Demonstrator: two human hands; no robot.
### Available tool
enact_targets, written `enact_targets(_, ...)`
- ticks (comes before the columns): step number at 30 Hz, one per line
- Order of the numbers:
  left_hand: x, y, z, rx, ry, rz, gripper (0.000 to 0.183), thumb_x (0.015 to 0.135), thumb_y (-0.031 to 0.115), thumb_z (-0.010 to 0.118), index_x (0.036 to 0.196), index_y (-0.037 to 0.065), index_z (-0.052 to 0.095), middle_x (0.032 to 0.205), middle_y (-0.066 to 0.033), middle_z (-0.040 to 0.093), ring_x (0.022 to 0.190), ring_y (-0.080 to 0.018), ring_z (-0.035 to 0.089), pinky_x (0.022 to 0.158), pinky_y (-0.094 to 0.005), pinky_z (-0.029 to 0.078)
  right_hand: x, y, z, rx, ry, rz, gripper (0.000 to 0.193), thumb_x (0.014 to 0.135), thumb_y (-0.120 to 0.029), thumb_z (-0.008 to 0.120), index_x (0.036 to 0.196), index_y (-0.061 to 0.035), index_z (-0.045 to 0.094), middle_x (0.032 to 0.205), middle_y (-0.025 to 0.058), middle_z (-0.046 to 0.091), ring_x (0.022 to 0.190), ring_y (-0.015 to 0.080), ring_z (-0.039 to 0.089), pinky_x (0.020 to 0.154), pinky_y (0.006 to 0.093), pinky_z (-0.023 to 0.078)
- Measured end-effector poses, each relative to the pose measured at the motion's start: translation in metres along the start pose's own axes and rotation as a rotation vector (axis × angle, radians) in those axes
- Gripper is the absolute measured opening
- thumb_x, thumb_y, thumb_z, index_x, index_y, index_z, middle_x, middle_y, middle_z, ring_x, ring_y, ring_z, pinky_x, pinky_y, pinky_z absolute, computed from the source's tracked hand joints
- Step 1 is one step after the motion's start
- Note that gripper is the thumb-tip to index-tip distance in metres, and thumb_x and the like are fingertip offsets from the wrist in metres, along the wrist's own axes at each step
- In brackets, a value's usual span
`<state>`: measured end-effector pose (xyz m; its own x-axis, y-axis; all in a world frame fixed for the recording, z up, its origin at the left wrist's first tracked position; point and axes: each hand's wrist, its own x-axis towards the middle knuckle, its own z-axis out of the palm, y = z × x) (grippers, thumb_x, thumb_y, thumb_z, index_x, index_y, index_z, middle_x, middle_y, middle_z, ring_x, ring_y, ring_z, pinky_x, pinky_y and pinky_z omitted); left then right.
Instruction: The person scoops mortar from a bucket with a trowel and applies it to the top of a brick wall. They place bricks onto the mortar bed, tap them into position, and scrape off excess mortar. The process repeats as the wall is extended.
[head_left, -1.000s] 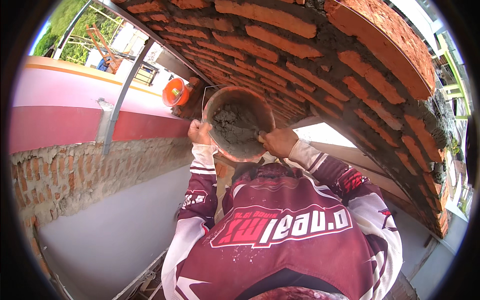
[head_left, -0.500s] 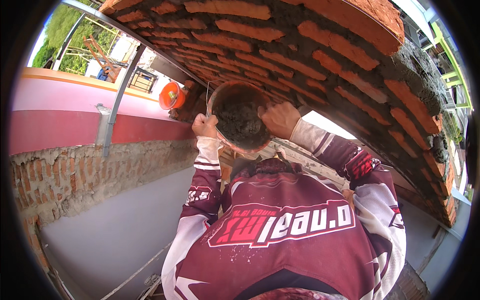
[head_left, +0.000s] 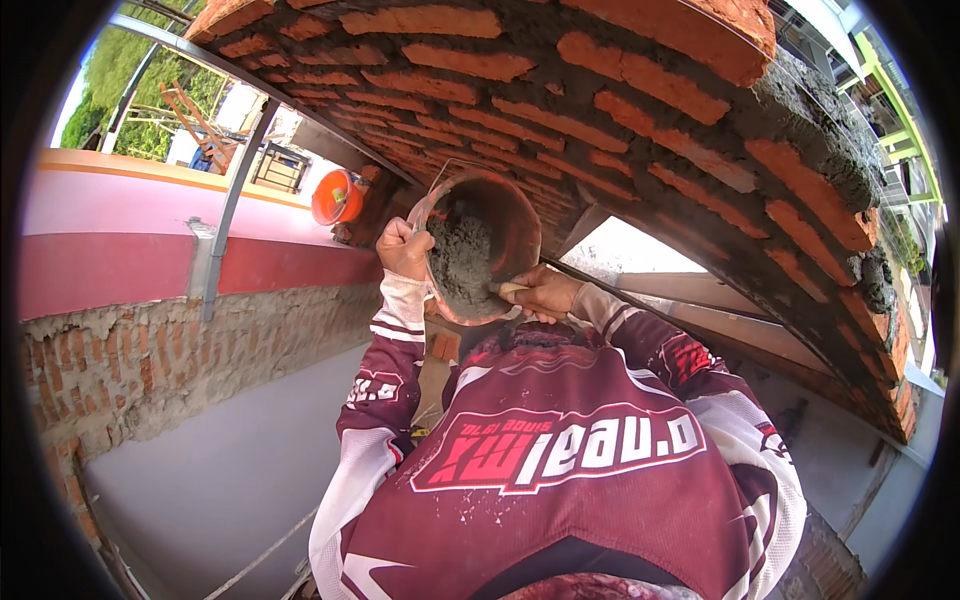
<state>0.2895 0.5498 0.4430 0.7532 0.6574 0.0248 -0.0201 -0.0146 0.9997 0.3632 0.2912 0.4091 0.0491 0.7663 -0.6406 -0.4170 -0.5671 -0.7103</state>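
Observation:
My left hand (head_left: 405, 248) is closed around the left rim of an orange-brown bucket (head_left: 523, 225), which is tilted so its mouth faces me. Wet grey mortar (head_left: 462, 262) lies inside, heaped on the left and bottom. A thin wire handle stands up over the bucket's far rim. At the lower right of the mouth, my right hand (head_left: 552, 292) grips the short pale handle of a trowel (head_left: 512, 288). The trowel's blade is hidden, at the mortar's edge. Both sleeves are maroon and white.
A brick wall (head_left: 560, 125) with grey mortar joints leans close overhead and to the right. Fresh mortar (head_left: 815, 120) covers its right edge. An orange bucket (head_left: 338, 197) stands beyond, beside a pink and red wall (head_left: 120, 260). A grey metal post (head_left: 238, 205) rises at left.
My right hand has come down and nearer me from the bucket's right side, showing the trowel handle. The bucket has tilted, its mortar now to the left. My left hand stays on the rim.

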Motion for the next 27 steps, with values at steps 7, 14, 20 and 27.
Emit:
enact_targets(7,-0.010,-0.018,-0.013,-0.098,0.178,-0.093,0.030,0.073,-0.006,0.062,0.062,0.011,0.040,0.064,0.0047,0.046,0.061,-0.0054,0.041,0.059,-0.0240,0.039,-0.029,-0.034,0.006,-1.250,0.601,-0.544,0.035,0.092,-0.023,0.060,0.124,-0.0075,0.063,0.087,0.0158,0.070,0.078,0.0293,0.073,0.067,0.0422,0.058)
enact_targets(14,-0.019,-0.019,0.030,-0.057,0.211,-0.062,0.029,0.072,-0.004,0.064,0.061,0.010,0.041,0.062,0.0032,0.049,0.057,-0.0062,0.042,0.056,-0.0241,0.038,-0.035,-0.047,-0.030,-1.306,0.614,-0.258,0.035,0.090,-0.023,0.059,0.122,-0.0091,0.064,0.090,0.0213,0.069,0.077,0.0381,0.072,0.066,0.0498,0.058)
enact_targets(20,-0.017,-0.015,0.039,-0.056,0.186,-0.033,0.029,0.072,-0.005,0.063,0.061,0.009,0.040,0.061,0.0029,0.049,0.058,-0.0049,0.042,0.054,-0.0231,0.036,-0.046,-0.024,-0.038,-1.307,0.396,-0.313,0.039,0.092,-0.030,0.059,0.123,-0.0071,0.062,0.088,0.0228,0.071,0.080,0.0405,0.072,0.070,0.0507,0.057)
enact_targets(27,-0.021,-0.023,0.036,0.079,-0.035,-0.068,0.029,0.072,-0.005,0.063,0.060,0.009,0.041,0.060,0.0032,0.048,0.056,-0.0056,0.040,0.053,-0.0251,0.034,-0.057,-0.043,-0.002,-1.440,0.698,-0.393,0.028,0.090,-0.019,0.057,0.109,-0.0014,0.068,0.084,0.0172,0.074,0.080,0.0333,0.075,0.065,0.0460,0.059)
